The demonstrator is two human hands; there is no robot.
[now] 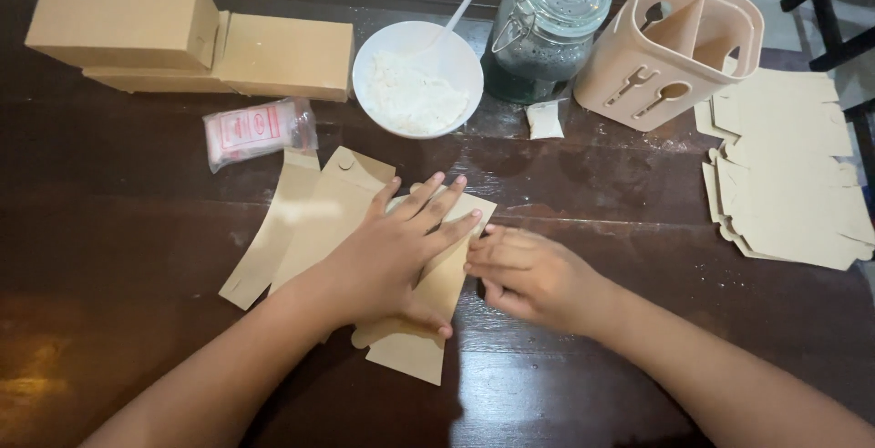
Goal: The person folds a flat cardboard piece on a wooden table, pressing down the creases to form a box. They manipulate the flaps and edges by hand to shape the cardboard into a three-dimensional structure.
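A flat, unfolded tan cardboard box blank (333,220) is laid on the dark wooden table, stretched from ten o'clock to five o'clock. Its curved tabs are shown at twelve o'clock; its right half is partly covered.

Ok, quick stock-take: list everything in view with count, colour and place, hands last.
flat box blank: one, tan, centre, under the hands
assembled boxes: about three, tan, far left
plastic packet: one, clear with red print, beside the boxes
bowl of white powder: one, white, far centre, white spoon in it
glass jar: one, clear, dark contents, right of the bowl
cutlery holder: one, beige, far right
stack of blanks: several, tan, right edge
table: dark wood
left hand: flat on the blank
right hand: at the blank's right edge
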